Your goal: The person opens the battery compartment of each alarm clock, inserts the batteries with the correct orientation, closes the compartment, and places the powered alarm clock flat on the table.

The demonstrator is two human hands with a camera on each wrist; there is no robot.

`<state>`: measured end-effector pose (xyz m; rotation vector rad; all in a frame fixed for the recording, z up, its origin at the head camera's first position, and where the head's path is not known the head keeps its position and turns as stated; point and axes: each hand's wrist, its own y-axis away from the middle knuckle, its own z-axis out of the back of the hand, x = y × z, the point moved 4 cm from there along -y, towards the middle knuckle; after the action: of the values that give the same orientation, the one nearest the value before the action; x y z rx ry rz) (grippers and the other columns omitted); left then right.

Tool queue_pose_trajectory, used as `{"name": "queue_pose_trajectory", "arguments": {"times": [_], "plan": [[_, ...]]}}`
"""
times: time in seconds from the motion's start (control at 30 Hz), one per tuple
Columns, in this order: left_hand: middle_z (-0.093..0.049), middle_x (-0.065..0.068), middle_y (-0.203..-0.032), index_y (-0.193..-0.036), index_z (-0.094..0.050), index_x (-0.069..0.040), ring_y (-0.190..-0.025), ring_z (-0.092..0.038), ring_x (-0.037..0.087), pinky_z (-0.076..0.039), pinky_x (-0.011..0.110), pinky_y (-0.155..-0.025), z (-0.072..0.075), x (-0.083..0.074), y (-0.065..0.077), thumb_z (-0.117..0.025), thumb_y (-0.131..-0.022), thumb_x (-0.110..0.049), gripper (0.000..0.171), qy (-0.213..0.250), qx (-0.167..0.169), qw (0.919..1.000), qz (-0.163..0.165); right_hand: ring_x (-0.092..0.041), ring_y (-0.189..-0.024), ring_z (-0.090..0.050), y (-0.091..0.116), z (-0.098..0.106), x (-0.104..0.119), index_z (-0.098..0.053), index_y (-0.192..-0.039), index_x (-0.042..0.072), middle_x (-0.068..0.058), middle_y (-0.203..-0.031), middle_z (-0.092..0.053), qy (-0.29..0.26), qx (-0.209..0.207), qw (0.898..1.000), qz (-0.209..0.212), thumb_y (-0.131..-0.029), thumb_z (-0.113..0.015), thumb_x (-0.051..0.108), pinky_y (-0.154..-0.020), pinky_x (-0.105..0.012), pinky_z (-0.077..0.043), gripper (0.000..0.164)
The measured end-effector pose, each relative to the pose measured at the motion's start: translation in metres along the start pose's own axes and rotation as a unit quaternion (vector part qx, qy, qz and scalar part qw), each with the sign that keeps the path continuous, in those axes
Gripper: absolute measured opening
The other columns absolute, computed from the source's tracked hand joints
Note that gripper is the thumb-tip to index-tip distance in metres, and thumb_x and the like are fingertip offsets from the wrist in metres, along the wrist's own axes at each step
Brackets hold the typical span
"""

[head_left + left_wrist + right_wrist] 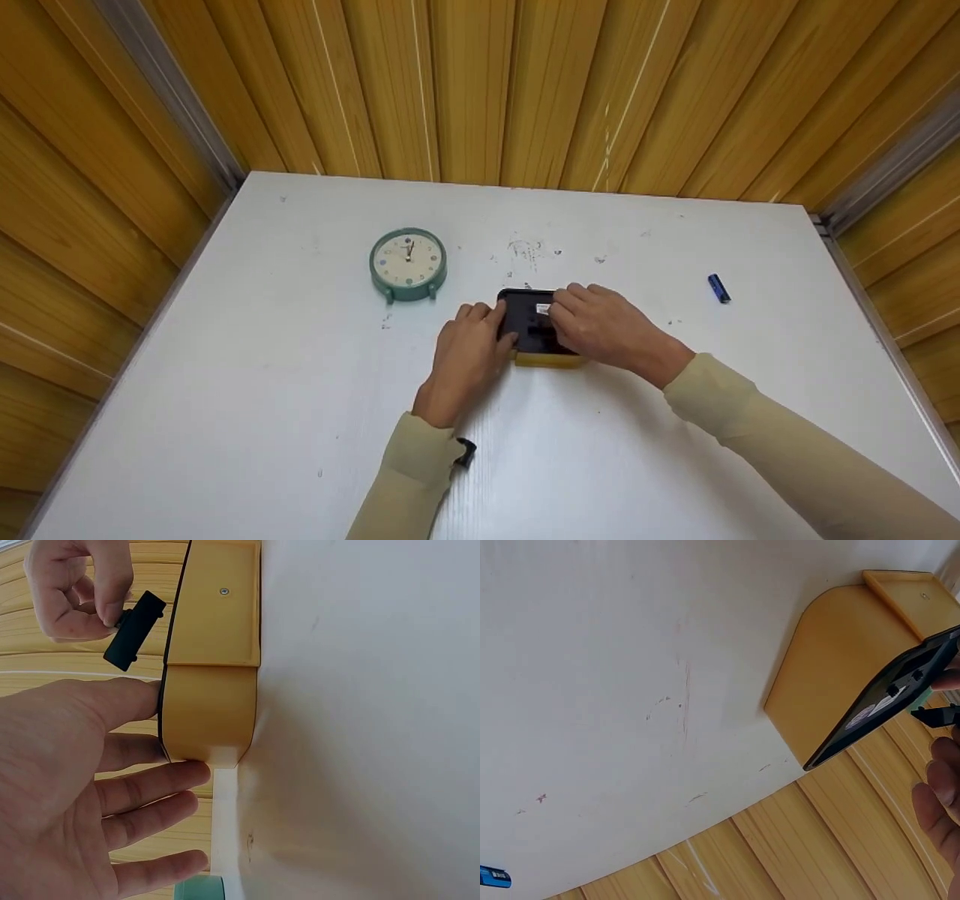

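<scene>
A yellow box-shaped case [549, 361] lies with its black back [523, 322] facing up; a white label shows on it and its front is hidden. My left hand [466, 349] steadies the case's left side, its fingers extended and spread in the left wrist view. Thumb and fingers of my right hand [604, 324] pinch a small black battery cover [135, 631] with little tabs. The cover is held tilted over the back of the case, apart from it in the left wrist view. In the right wrist view, a recess shows in the black back.
A round green clock [408, 259] lies face up, left of and beyond the case. To the right lies a blue battery [718, 289]. Wood-patterned panels [480, 90] rise behind the white table [300, 390]. A black object [465, 453] shows at my left cuff.
</scene>
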<state>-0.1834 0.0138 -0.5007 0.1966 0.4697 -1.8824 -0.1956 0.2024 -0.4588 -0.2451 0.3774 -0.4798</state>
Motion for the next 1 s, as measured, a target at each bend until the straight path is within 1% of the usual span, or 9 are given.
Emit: {"name": "queue_pose_trajectory", "arguments": {"times": [0.27,0.33,0.53,0.6,0.7,0.77,0.9,1.0], "plan": [[-0.071,0.015,-0.122,-0.143,-0.066,-0.004,-0.112,-0.064,0.031,-0.056,0.044,-0.085,0.0,0.0,-0.001,-0.071,-0.104,-0.033,0.049,-0.001,-0.005,1.0,-0.006,-0.024,-0.074,-0.056,0.009,-0.004,-0.012,-0.058,-0.09,0.001,-0.01,-0.088,-0.059,0.009,-0.028,1.0,-0.005,-0.09,-0.077,0.005,-0.061,-0.033,-0.053,0.019],[-0.071,0.015,-0.122,-0.143,-0.066,-0.004,-0.112,-0.065,0.031,-0.056,0.044,-0.085,0.0,0.0,-0.001,-0.071,-0.104,-0.033,0.049,-0.001,-0.006,0.9999,-0.008,-0.023,-0.074,-0.055,0.012,-0.004,-0.015,-0.058,-0.09,0.0,-0.01,-0.087,-0.058,0.012,-0.024,1.0,-0.008,-0.089,-0.079,0.004,-0.061,-0.032,-0.054,0.021],[-0.072,0.016,-0.121,-0.141,-0.067,-0.004,-0.113,-0.065,0.033,-0.057,0.045,-0.084,0.001,0.001,0.0,-0.072,-0.103,-0.033,0.048,0.002,-0.013,0.9998,-0.012,-0.024,-0.078,-0.057,0.017,-0.004,-0.023,-0.062,-0.096,-0.001,-0.011,-0.091,-0.061,0.02,0.011,1.0,-0.019,-0.091,-0.081,0.004,-0.067,-0.033,-0.057,0.02],[-0.071,0.015,-0.122,-0.141,-0.067,-0.004,-0.114,-0.065,0.033,-0.057,0.045,-0.084,0.001,0.001,-0.001,-0.072,-0.103,-0.034,0.048,0.001,-0.014,0.9998,-0.012,-0.024,-0.079,-0.057,0.019,-0.004,-0.027,-0.062,-0.097,-0.002,-0.011,-0.092,-0.061,0.016,0.009,1.0,-0.024,-0.091,-0.081,0.004,-0.068,-0.034,-0.057,0.021],[-0.071,0.015,-0.122,-0.141,-0.068,-0.004,-0.112,-0.065,0.033,-0.057,0.045,-0.084,0.001,0.001,-0.002,-0.072,-0.103,-0.034,0.048,0.002,-0.016,0.9998,-0.011,-0.025,-0.077,-0.057,0.022,-0.003,-0.033,-0.063,-0.096,-0.003,-0.012,-0.09,-0.061,0.015,-0.01,0.999,-0.027,-0.089,-0.081,0.002,-0.066,-0.035,-0.057,0.02],[-0.071,0.015,-0.122,-0.141,-0.068,-0.004,-0.113,-0.065,0.032,-0.057,0.045,-0.085,0.001,0.001,-0.002,-0.072,-0.103,-0.034,0.048,0.001,-0.016,0.9998,-0.01,-0.026,-0.076,-0.056,0.025,-0.002,-0.037,-0.063,-0.096,-0.004,-0.012,-0.089,-0.06,0.014,-0.023,0.999,-0.025,-0.089,-0.079,0.0,-0.064,-0.035,-0.056,0.018],[-0.071,0.015,-0.123,-0.142,-0.067,-0.004,-0.114,-0.065,0.032,-0.057,0.046,-0.087,0.001,0.001,-0.002,-0.071,-0.104,-0.034,0.049,0.004,-0.007,1.0,-0.003,-0.026,-0.074,-0.055,0.031,-0.001,-0.044,-0.062,-0.096,-0.006,-0.013,-0.087,-0.058,0.006,-0.039,0.999,-0.024,-0.097,-0.065,0.0,-0.061,-0.036,-0.054,0.007],[-0.071,0.015,-0.124,-0.143,-0.067,-0.005,-0.115,-0.064,0.032,-0.057,0.046,-0.087,0.0,0.001,-0.001,-0.071,-0.104,-0.034,0.049,0.006,0.0,1.0,0.001,-0.026,-0.072,-0.053,0.036,-0.002,-0.049,-0.06,-0.095,-0.005,-0.013,-0.086,-0.057,0.003,-0.053,0.998,-0.03,-0.098,-0.06,0.0,-0.059,-0.036,-0.052,0.007]]}}
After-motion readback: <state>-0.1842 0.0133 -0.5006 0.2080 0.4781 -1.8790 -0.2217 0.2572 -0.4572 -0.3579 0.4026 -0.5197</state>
